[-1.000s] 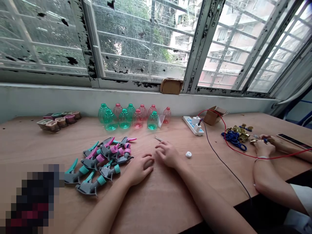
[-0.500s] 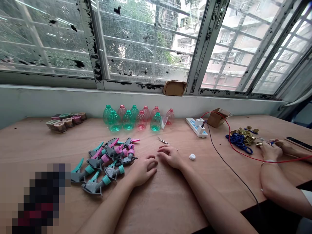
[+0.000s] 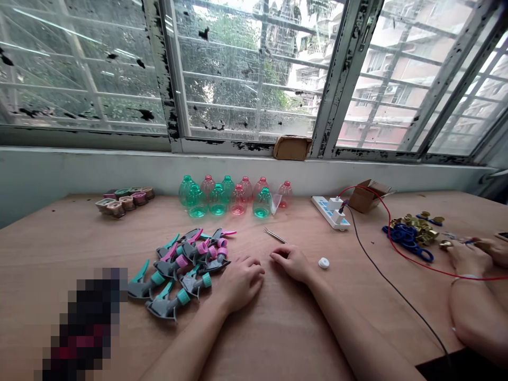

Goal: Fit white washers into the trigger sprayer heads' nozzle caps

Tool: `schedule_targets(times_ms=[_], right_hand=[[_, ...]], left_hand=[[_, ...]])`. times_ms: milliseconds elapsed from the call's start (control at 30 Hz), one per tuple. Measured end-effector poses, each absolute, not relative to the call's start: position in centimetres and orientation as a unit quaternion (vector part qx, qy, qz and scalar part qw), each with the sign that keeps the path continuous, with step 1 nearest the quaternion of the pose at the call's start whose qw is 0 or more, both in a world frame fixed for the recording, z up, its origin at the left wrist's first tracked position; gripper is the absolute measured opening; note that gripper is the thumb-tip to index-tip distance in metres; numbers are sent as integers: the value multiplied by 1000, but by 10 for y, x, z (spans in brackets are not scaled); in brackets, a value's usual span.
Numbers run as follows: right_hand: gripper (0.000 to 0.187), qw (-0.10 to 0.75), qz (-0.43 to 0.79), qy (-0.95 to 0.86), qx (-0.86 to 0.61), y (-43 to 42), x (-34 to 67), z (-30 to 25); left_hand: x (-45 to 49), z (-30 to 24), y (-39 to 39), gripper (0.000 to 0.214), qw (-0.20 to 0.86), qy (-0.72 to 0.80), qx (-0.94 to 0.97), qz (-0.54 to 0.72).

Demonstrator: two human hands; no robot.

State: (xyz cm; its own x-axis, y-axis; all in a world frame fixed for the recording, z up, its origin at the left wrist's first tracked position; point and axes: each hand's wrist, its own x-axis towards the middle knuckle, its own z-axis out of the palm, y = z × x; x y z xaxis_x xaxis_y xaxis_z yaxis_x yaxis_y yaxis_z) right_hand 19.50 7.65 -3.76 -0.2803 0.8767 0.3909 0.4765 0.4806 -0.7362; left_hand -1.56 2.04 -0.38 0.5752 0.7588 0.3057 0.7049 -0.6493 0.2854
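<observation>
My left hand [image 3: 241,283] rests palm down on the table with its fingers loosely apart, holding nothing. It is just right of a pile of grey spray trigger heads [image 3: 191,281] with teal or pink levers and collars. Across a small gap, my right hand [image 3: 292,263] lies on the wood, its fingers bent and drawn together toward the thumb; nothing shows in them. Beyond it are metal tweezers [image 3: 275,236], untouched. A small white round cap [image 3: 324,263] sits to its right. Clear green bottles [image 3: 218,201] and pink bottles [image 3: 238,202] stand in rows by the wall.
At back left is a cluster of small coloured containers [image 3: 126,201]. To the right are a power strip [image 3: 330,213], a cardboard box [image 3: 369,196], a red cable [image 3: 413,261] and a dark cable [image 3: 391,290]. Another person's hands [image 3: 470,259] work beside blue and gold parts [image 3: 408,235].
The view has shifted, so most things sit farther right. My right hand's fingers, spread before, are now drawn together. My left hand still rests on the table.
</observation>
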Motion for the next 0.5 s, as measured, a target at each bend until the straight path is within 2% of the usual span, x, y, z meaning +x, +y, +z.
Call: schedule_targets(times_ms=[167, 267, 367, 500], right_hand=[[21, 398, 252, -763, -442, 76, 197, -37], [21, 391, 247, -768, -444, 77, 197, -38], [21, 388, 246, -771, -441, 78, 196, -39], [21, 389, 251, -771, -437, 77, 196, -38]], left_hand=[[-13, -5, 23, 19, -49, 518, 818, 245], [-15, -11, 24, 18, -29, 533, 815, 226], [-14, -11, 20, 18, 20, 471, 856, 210], [-11, -8, 19, 21, -17, 496, 834, 239]])
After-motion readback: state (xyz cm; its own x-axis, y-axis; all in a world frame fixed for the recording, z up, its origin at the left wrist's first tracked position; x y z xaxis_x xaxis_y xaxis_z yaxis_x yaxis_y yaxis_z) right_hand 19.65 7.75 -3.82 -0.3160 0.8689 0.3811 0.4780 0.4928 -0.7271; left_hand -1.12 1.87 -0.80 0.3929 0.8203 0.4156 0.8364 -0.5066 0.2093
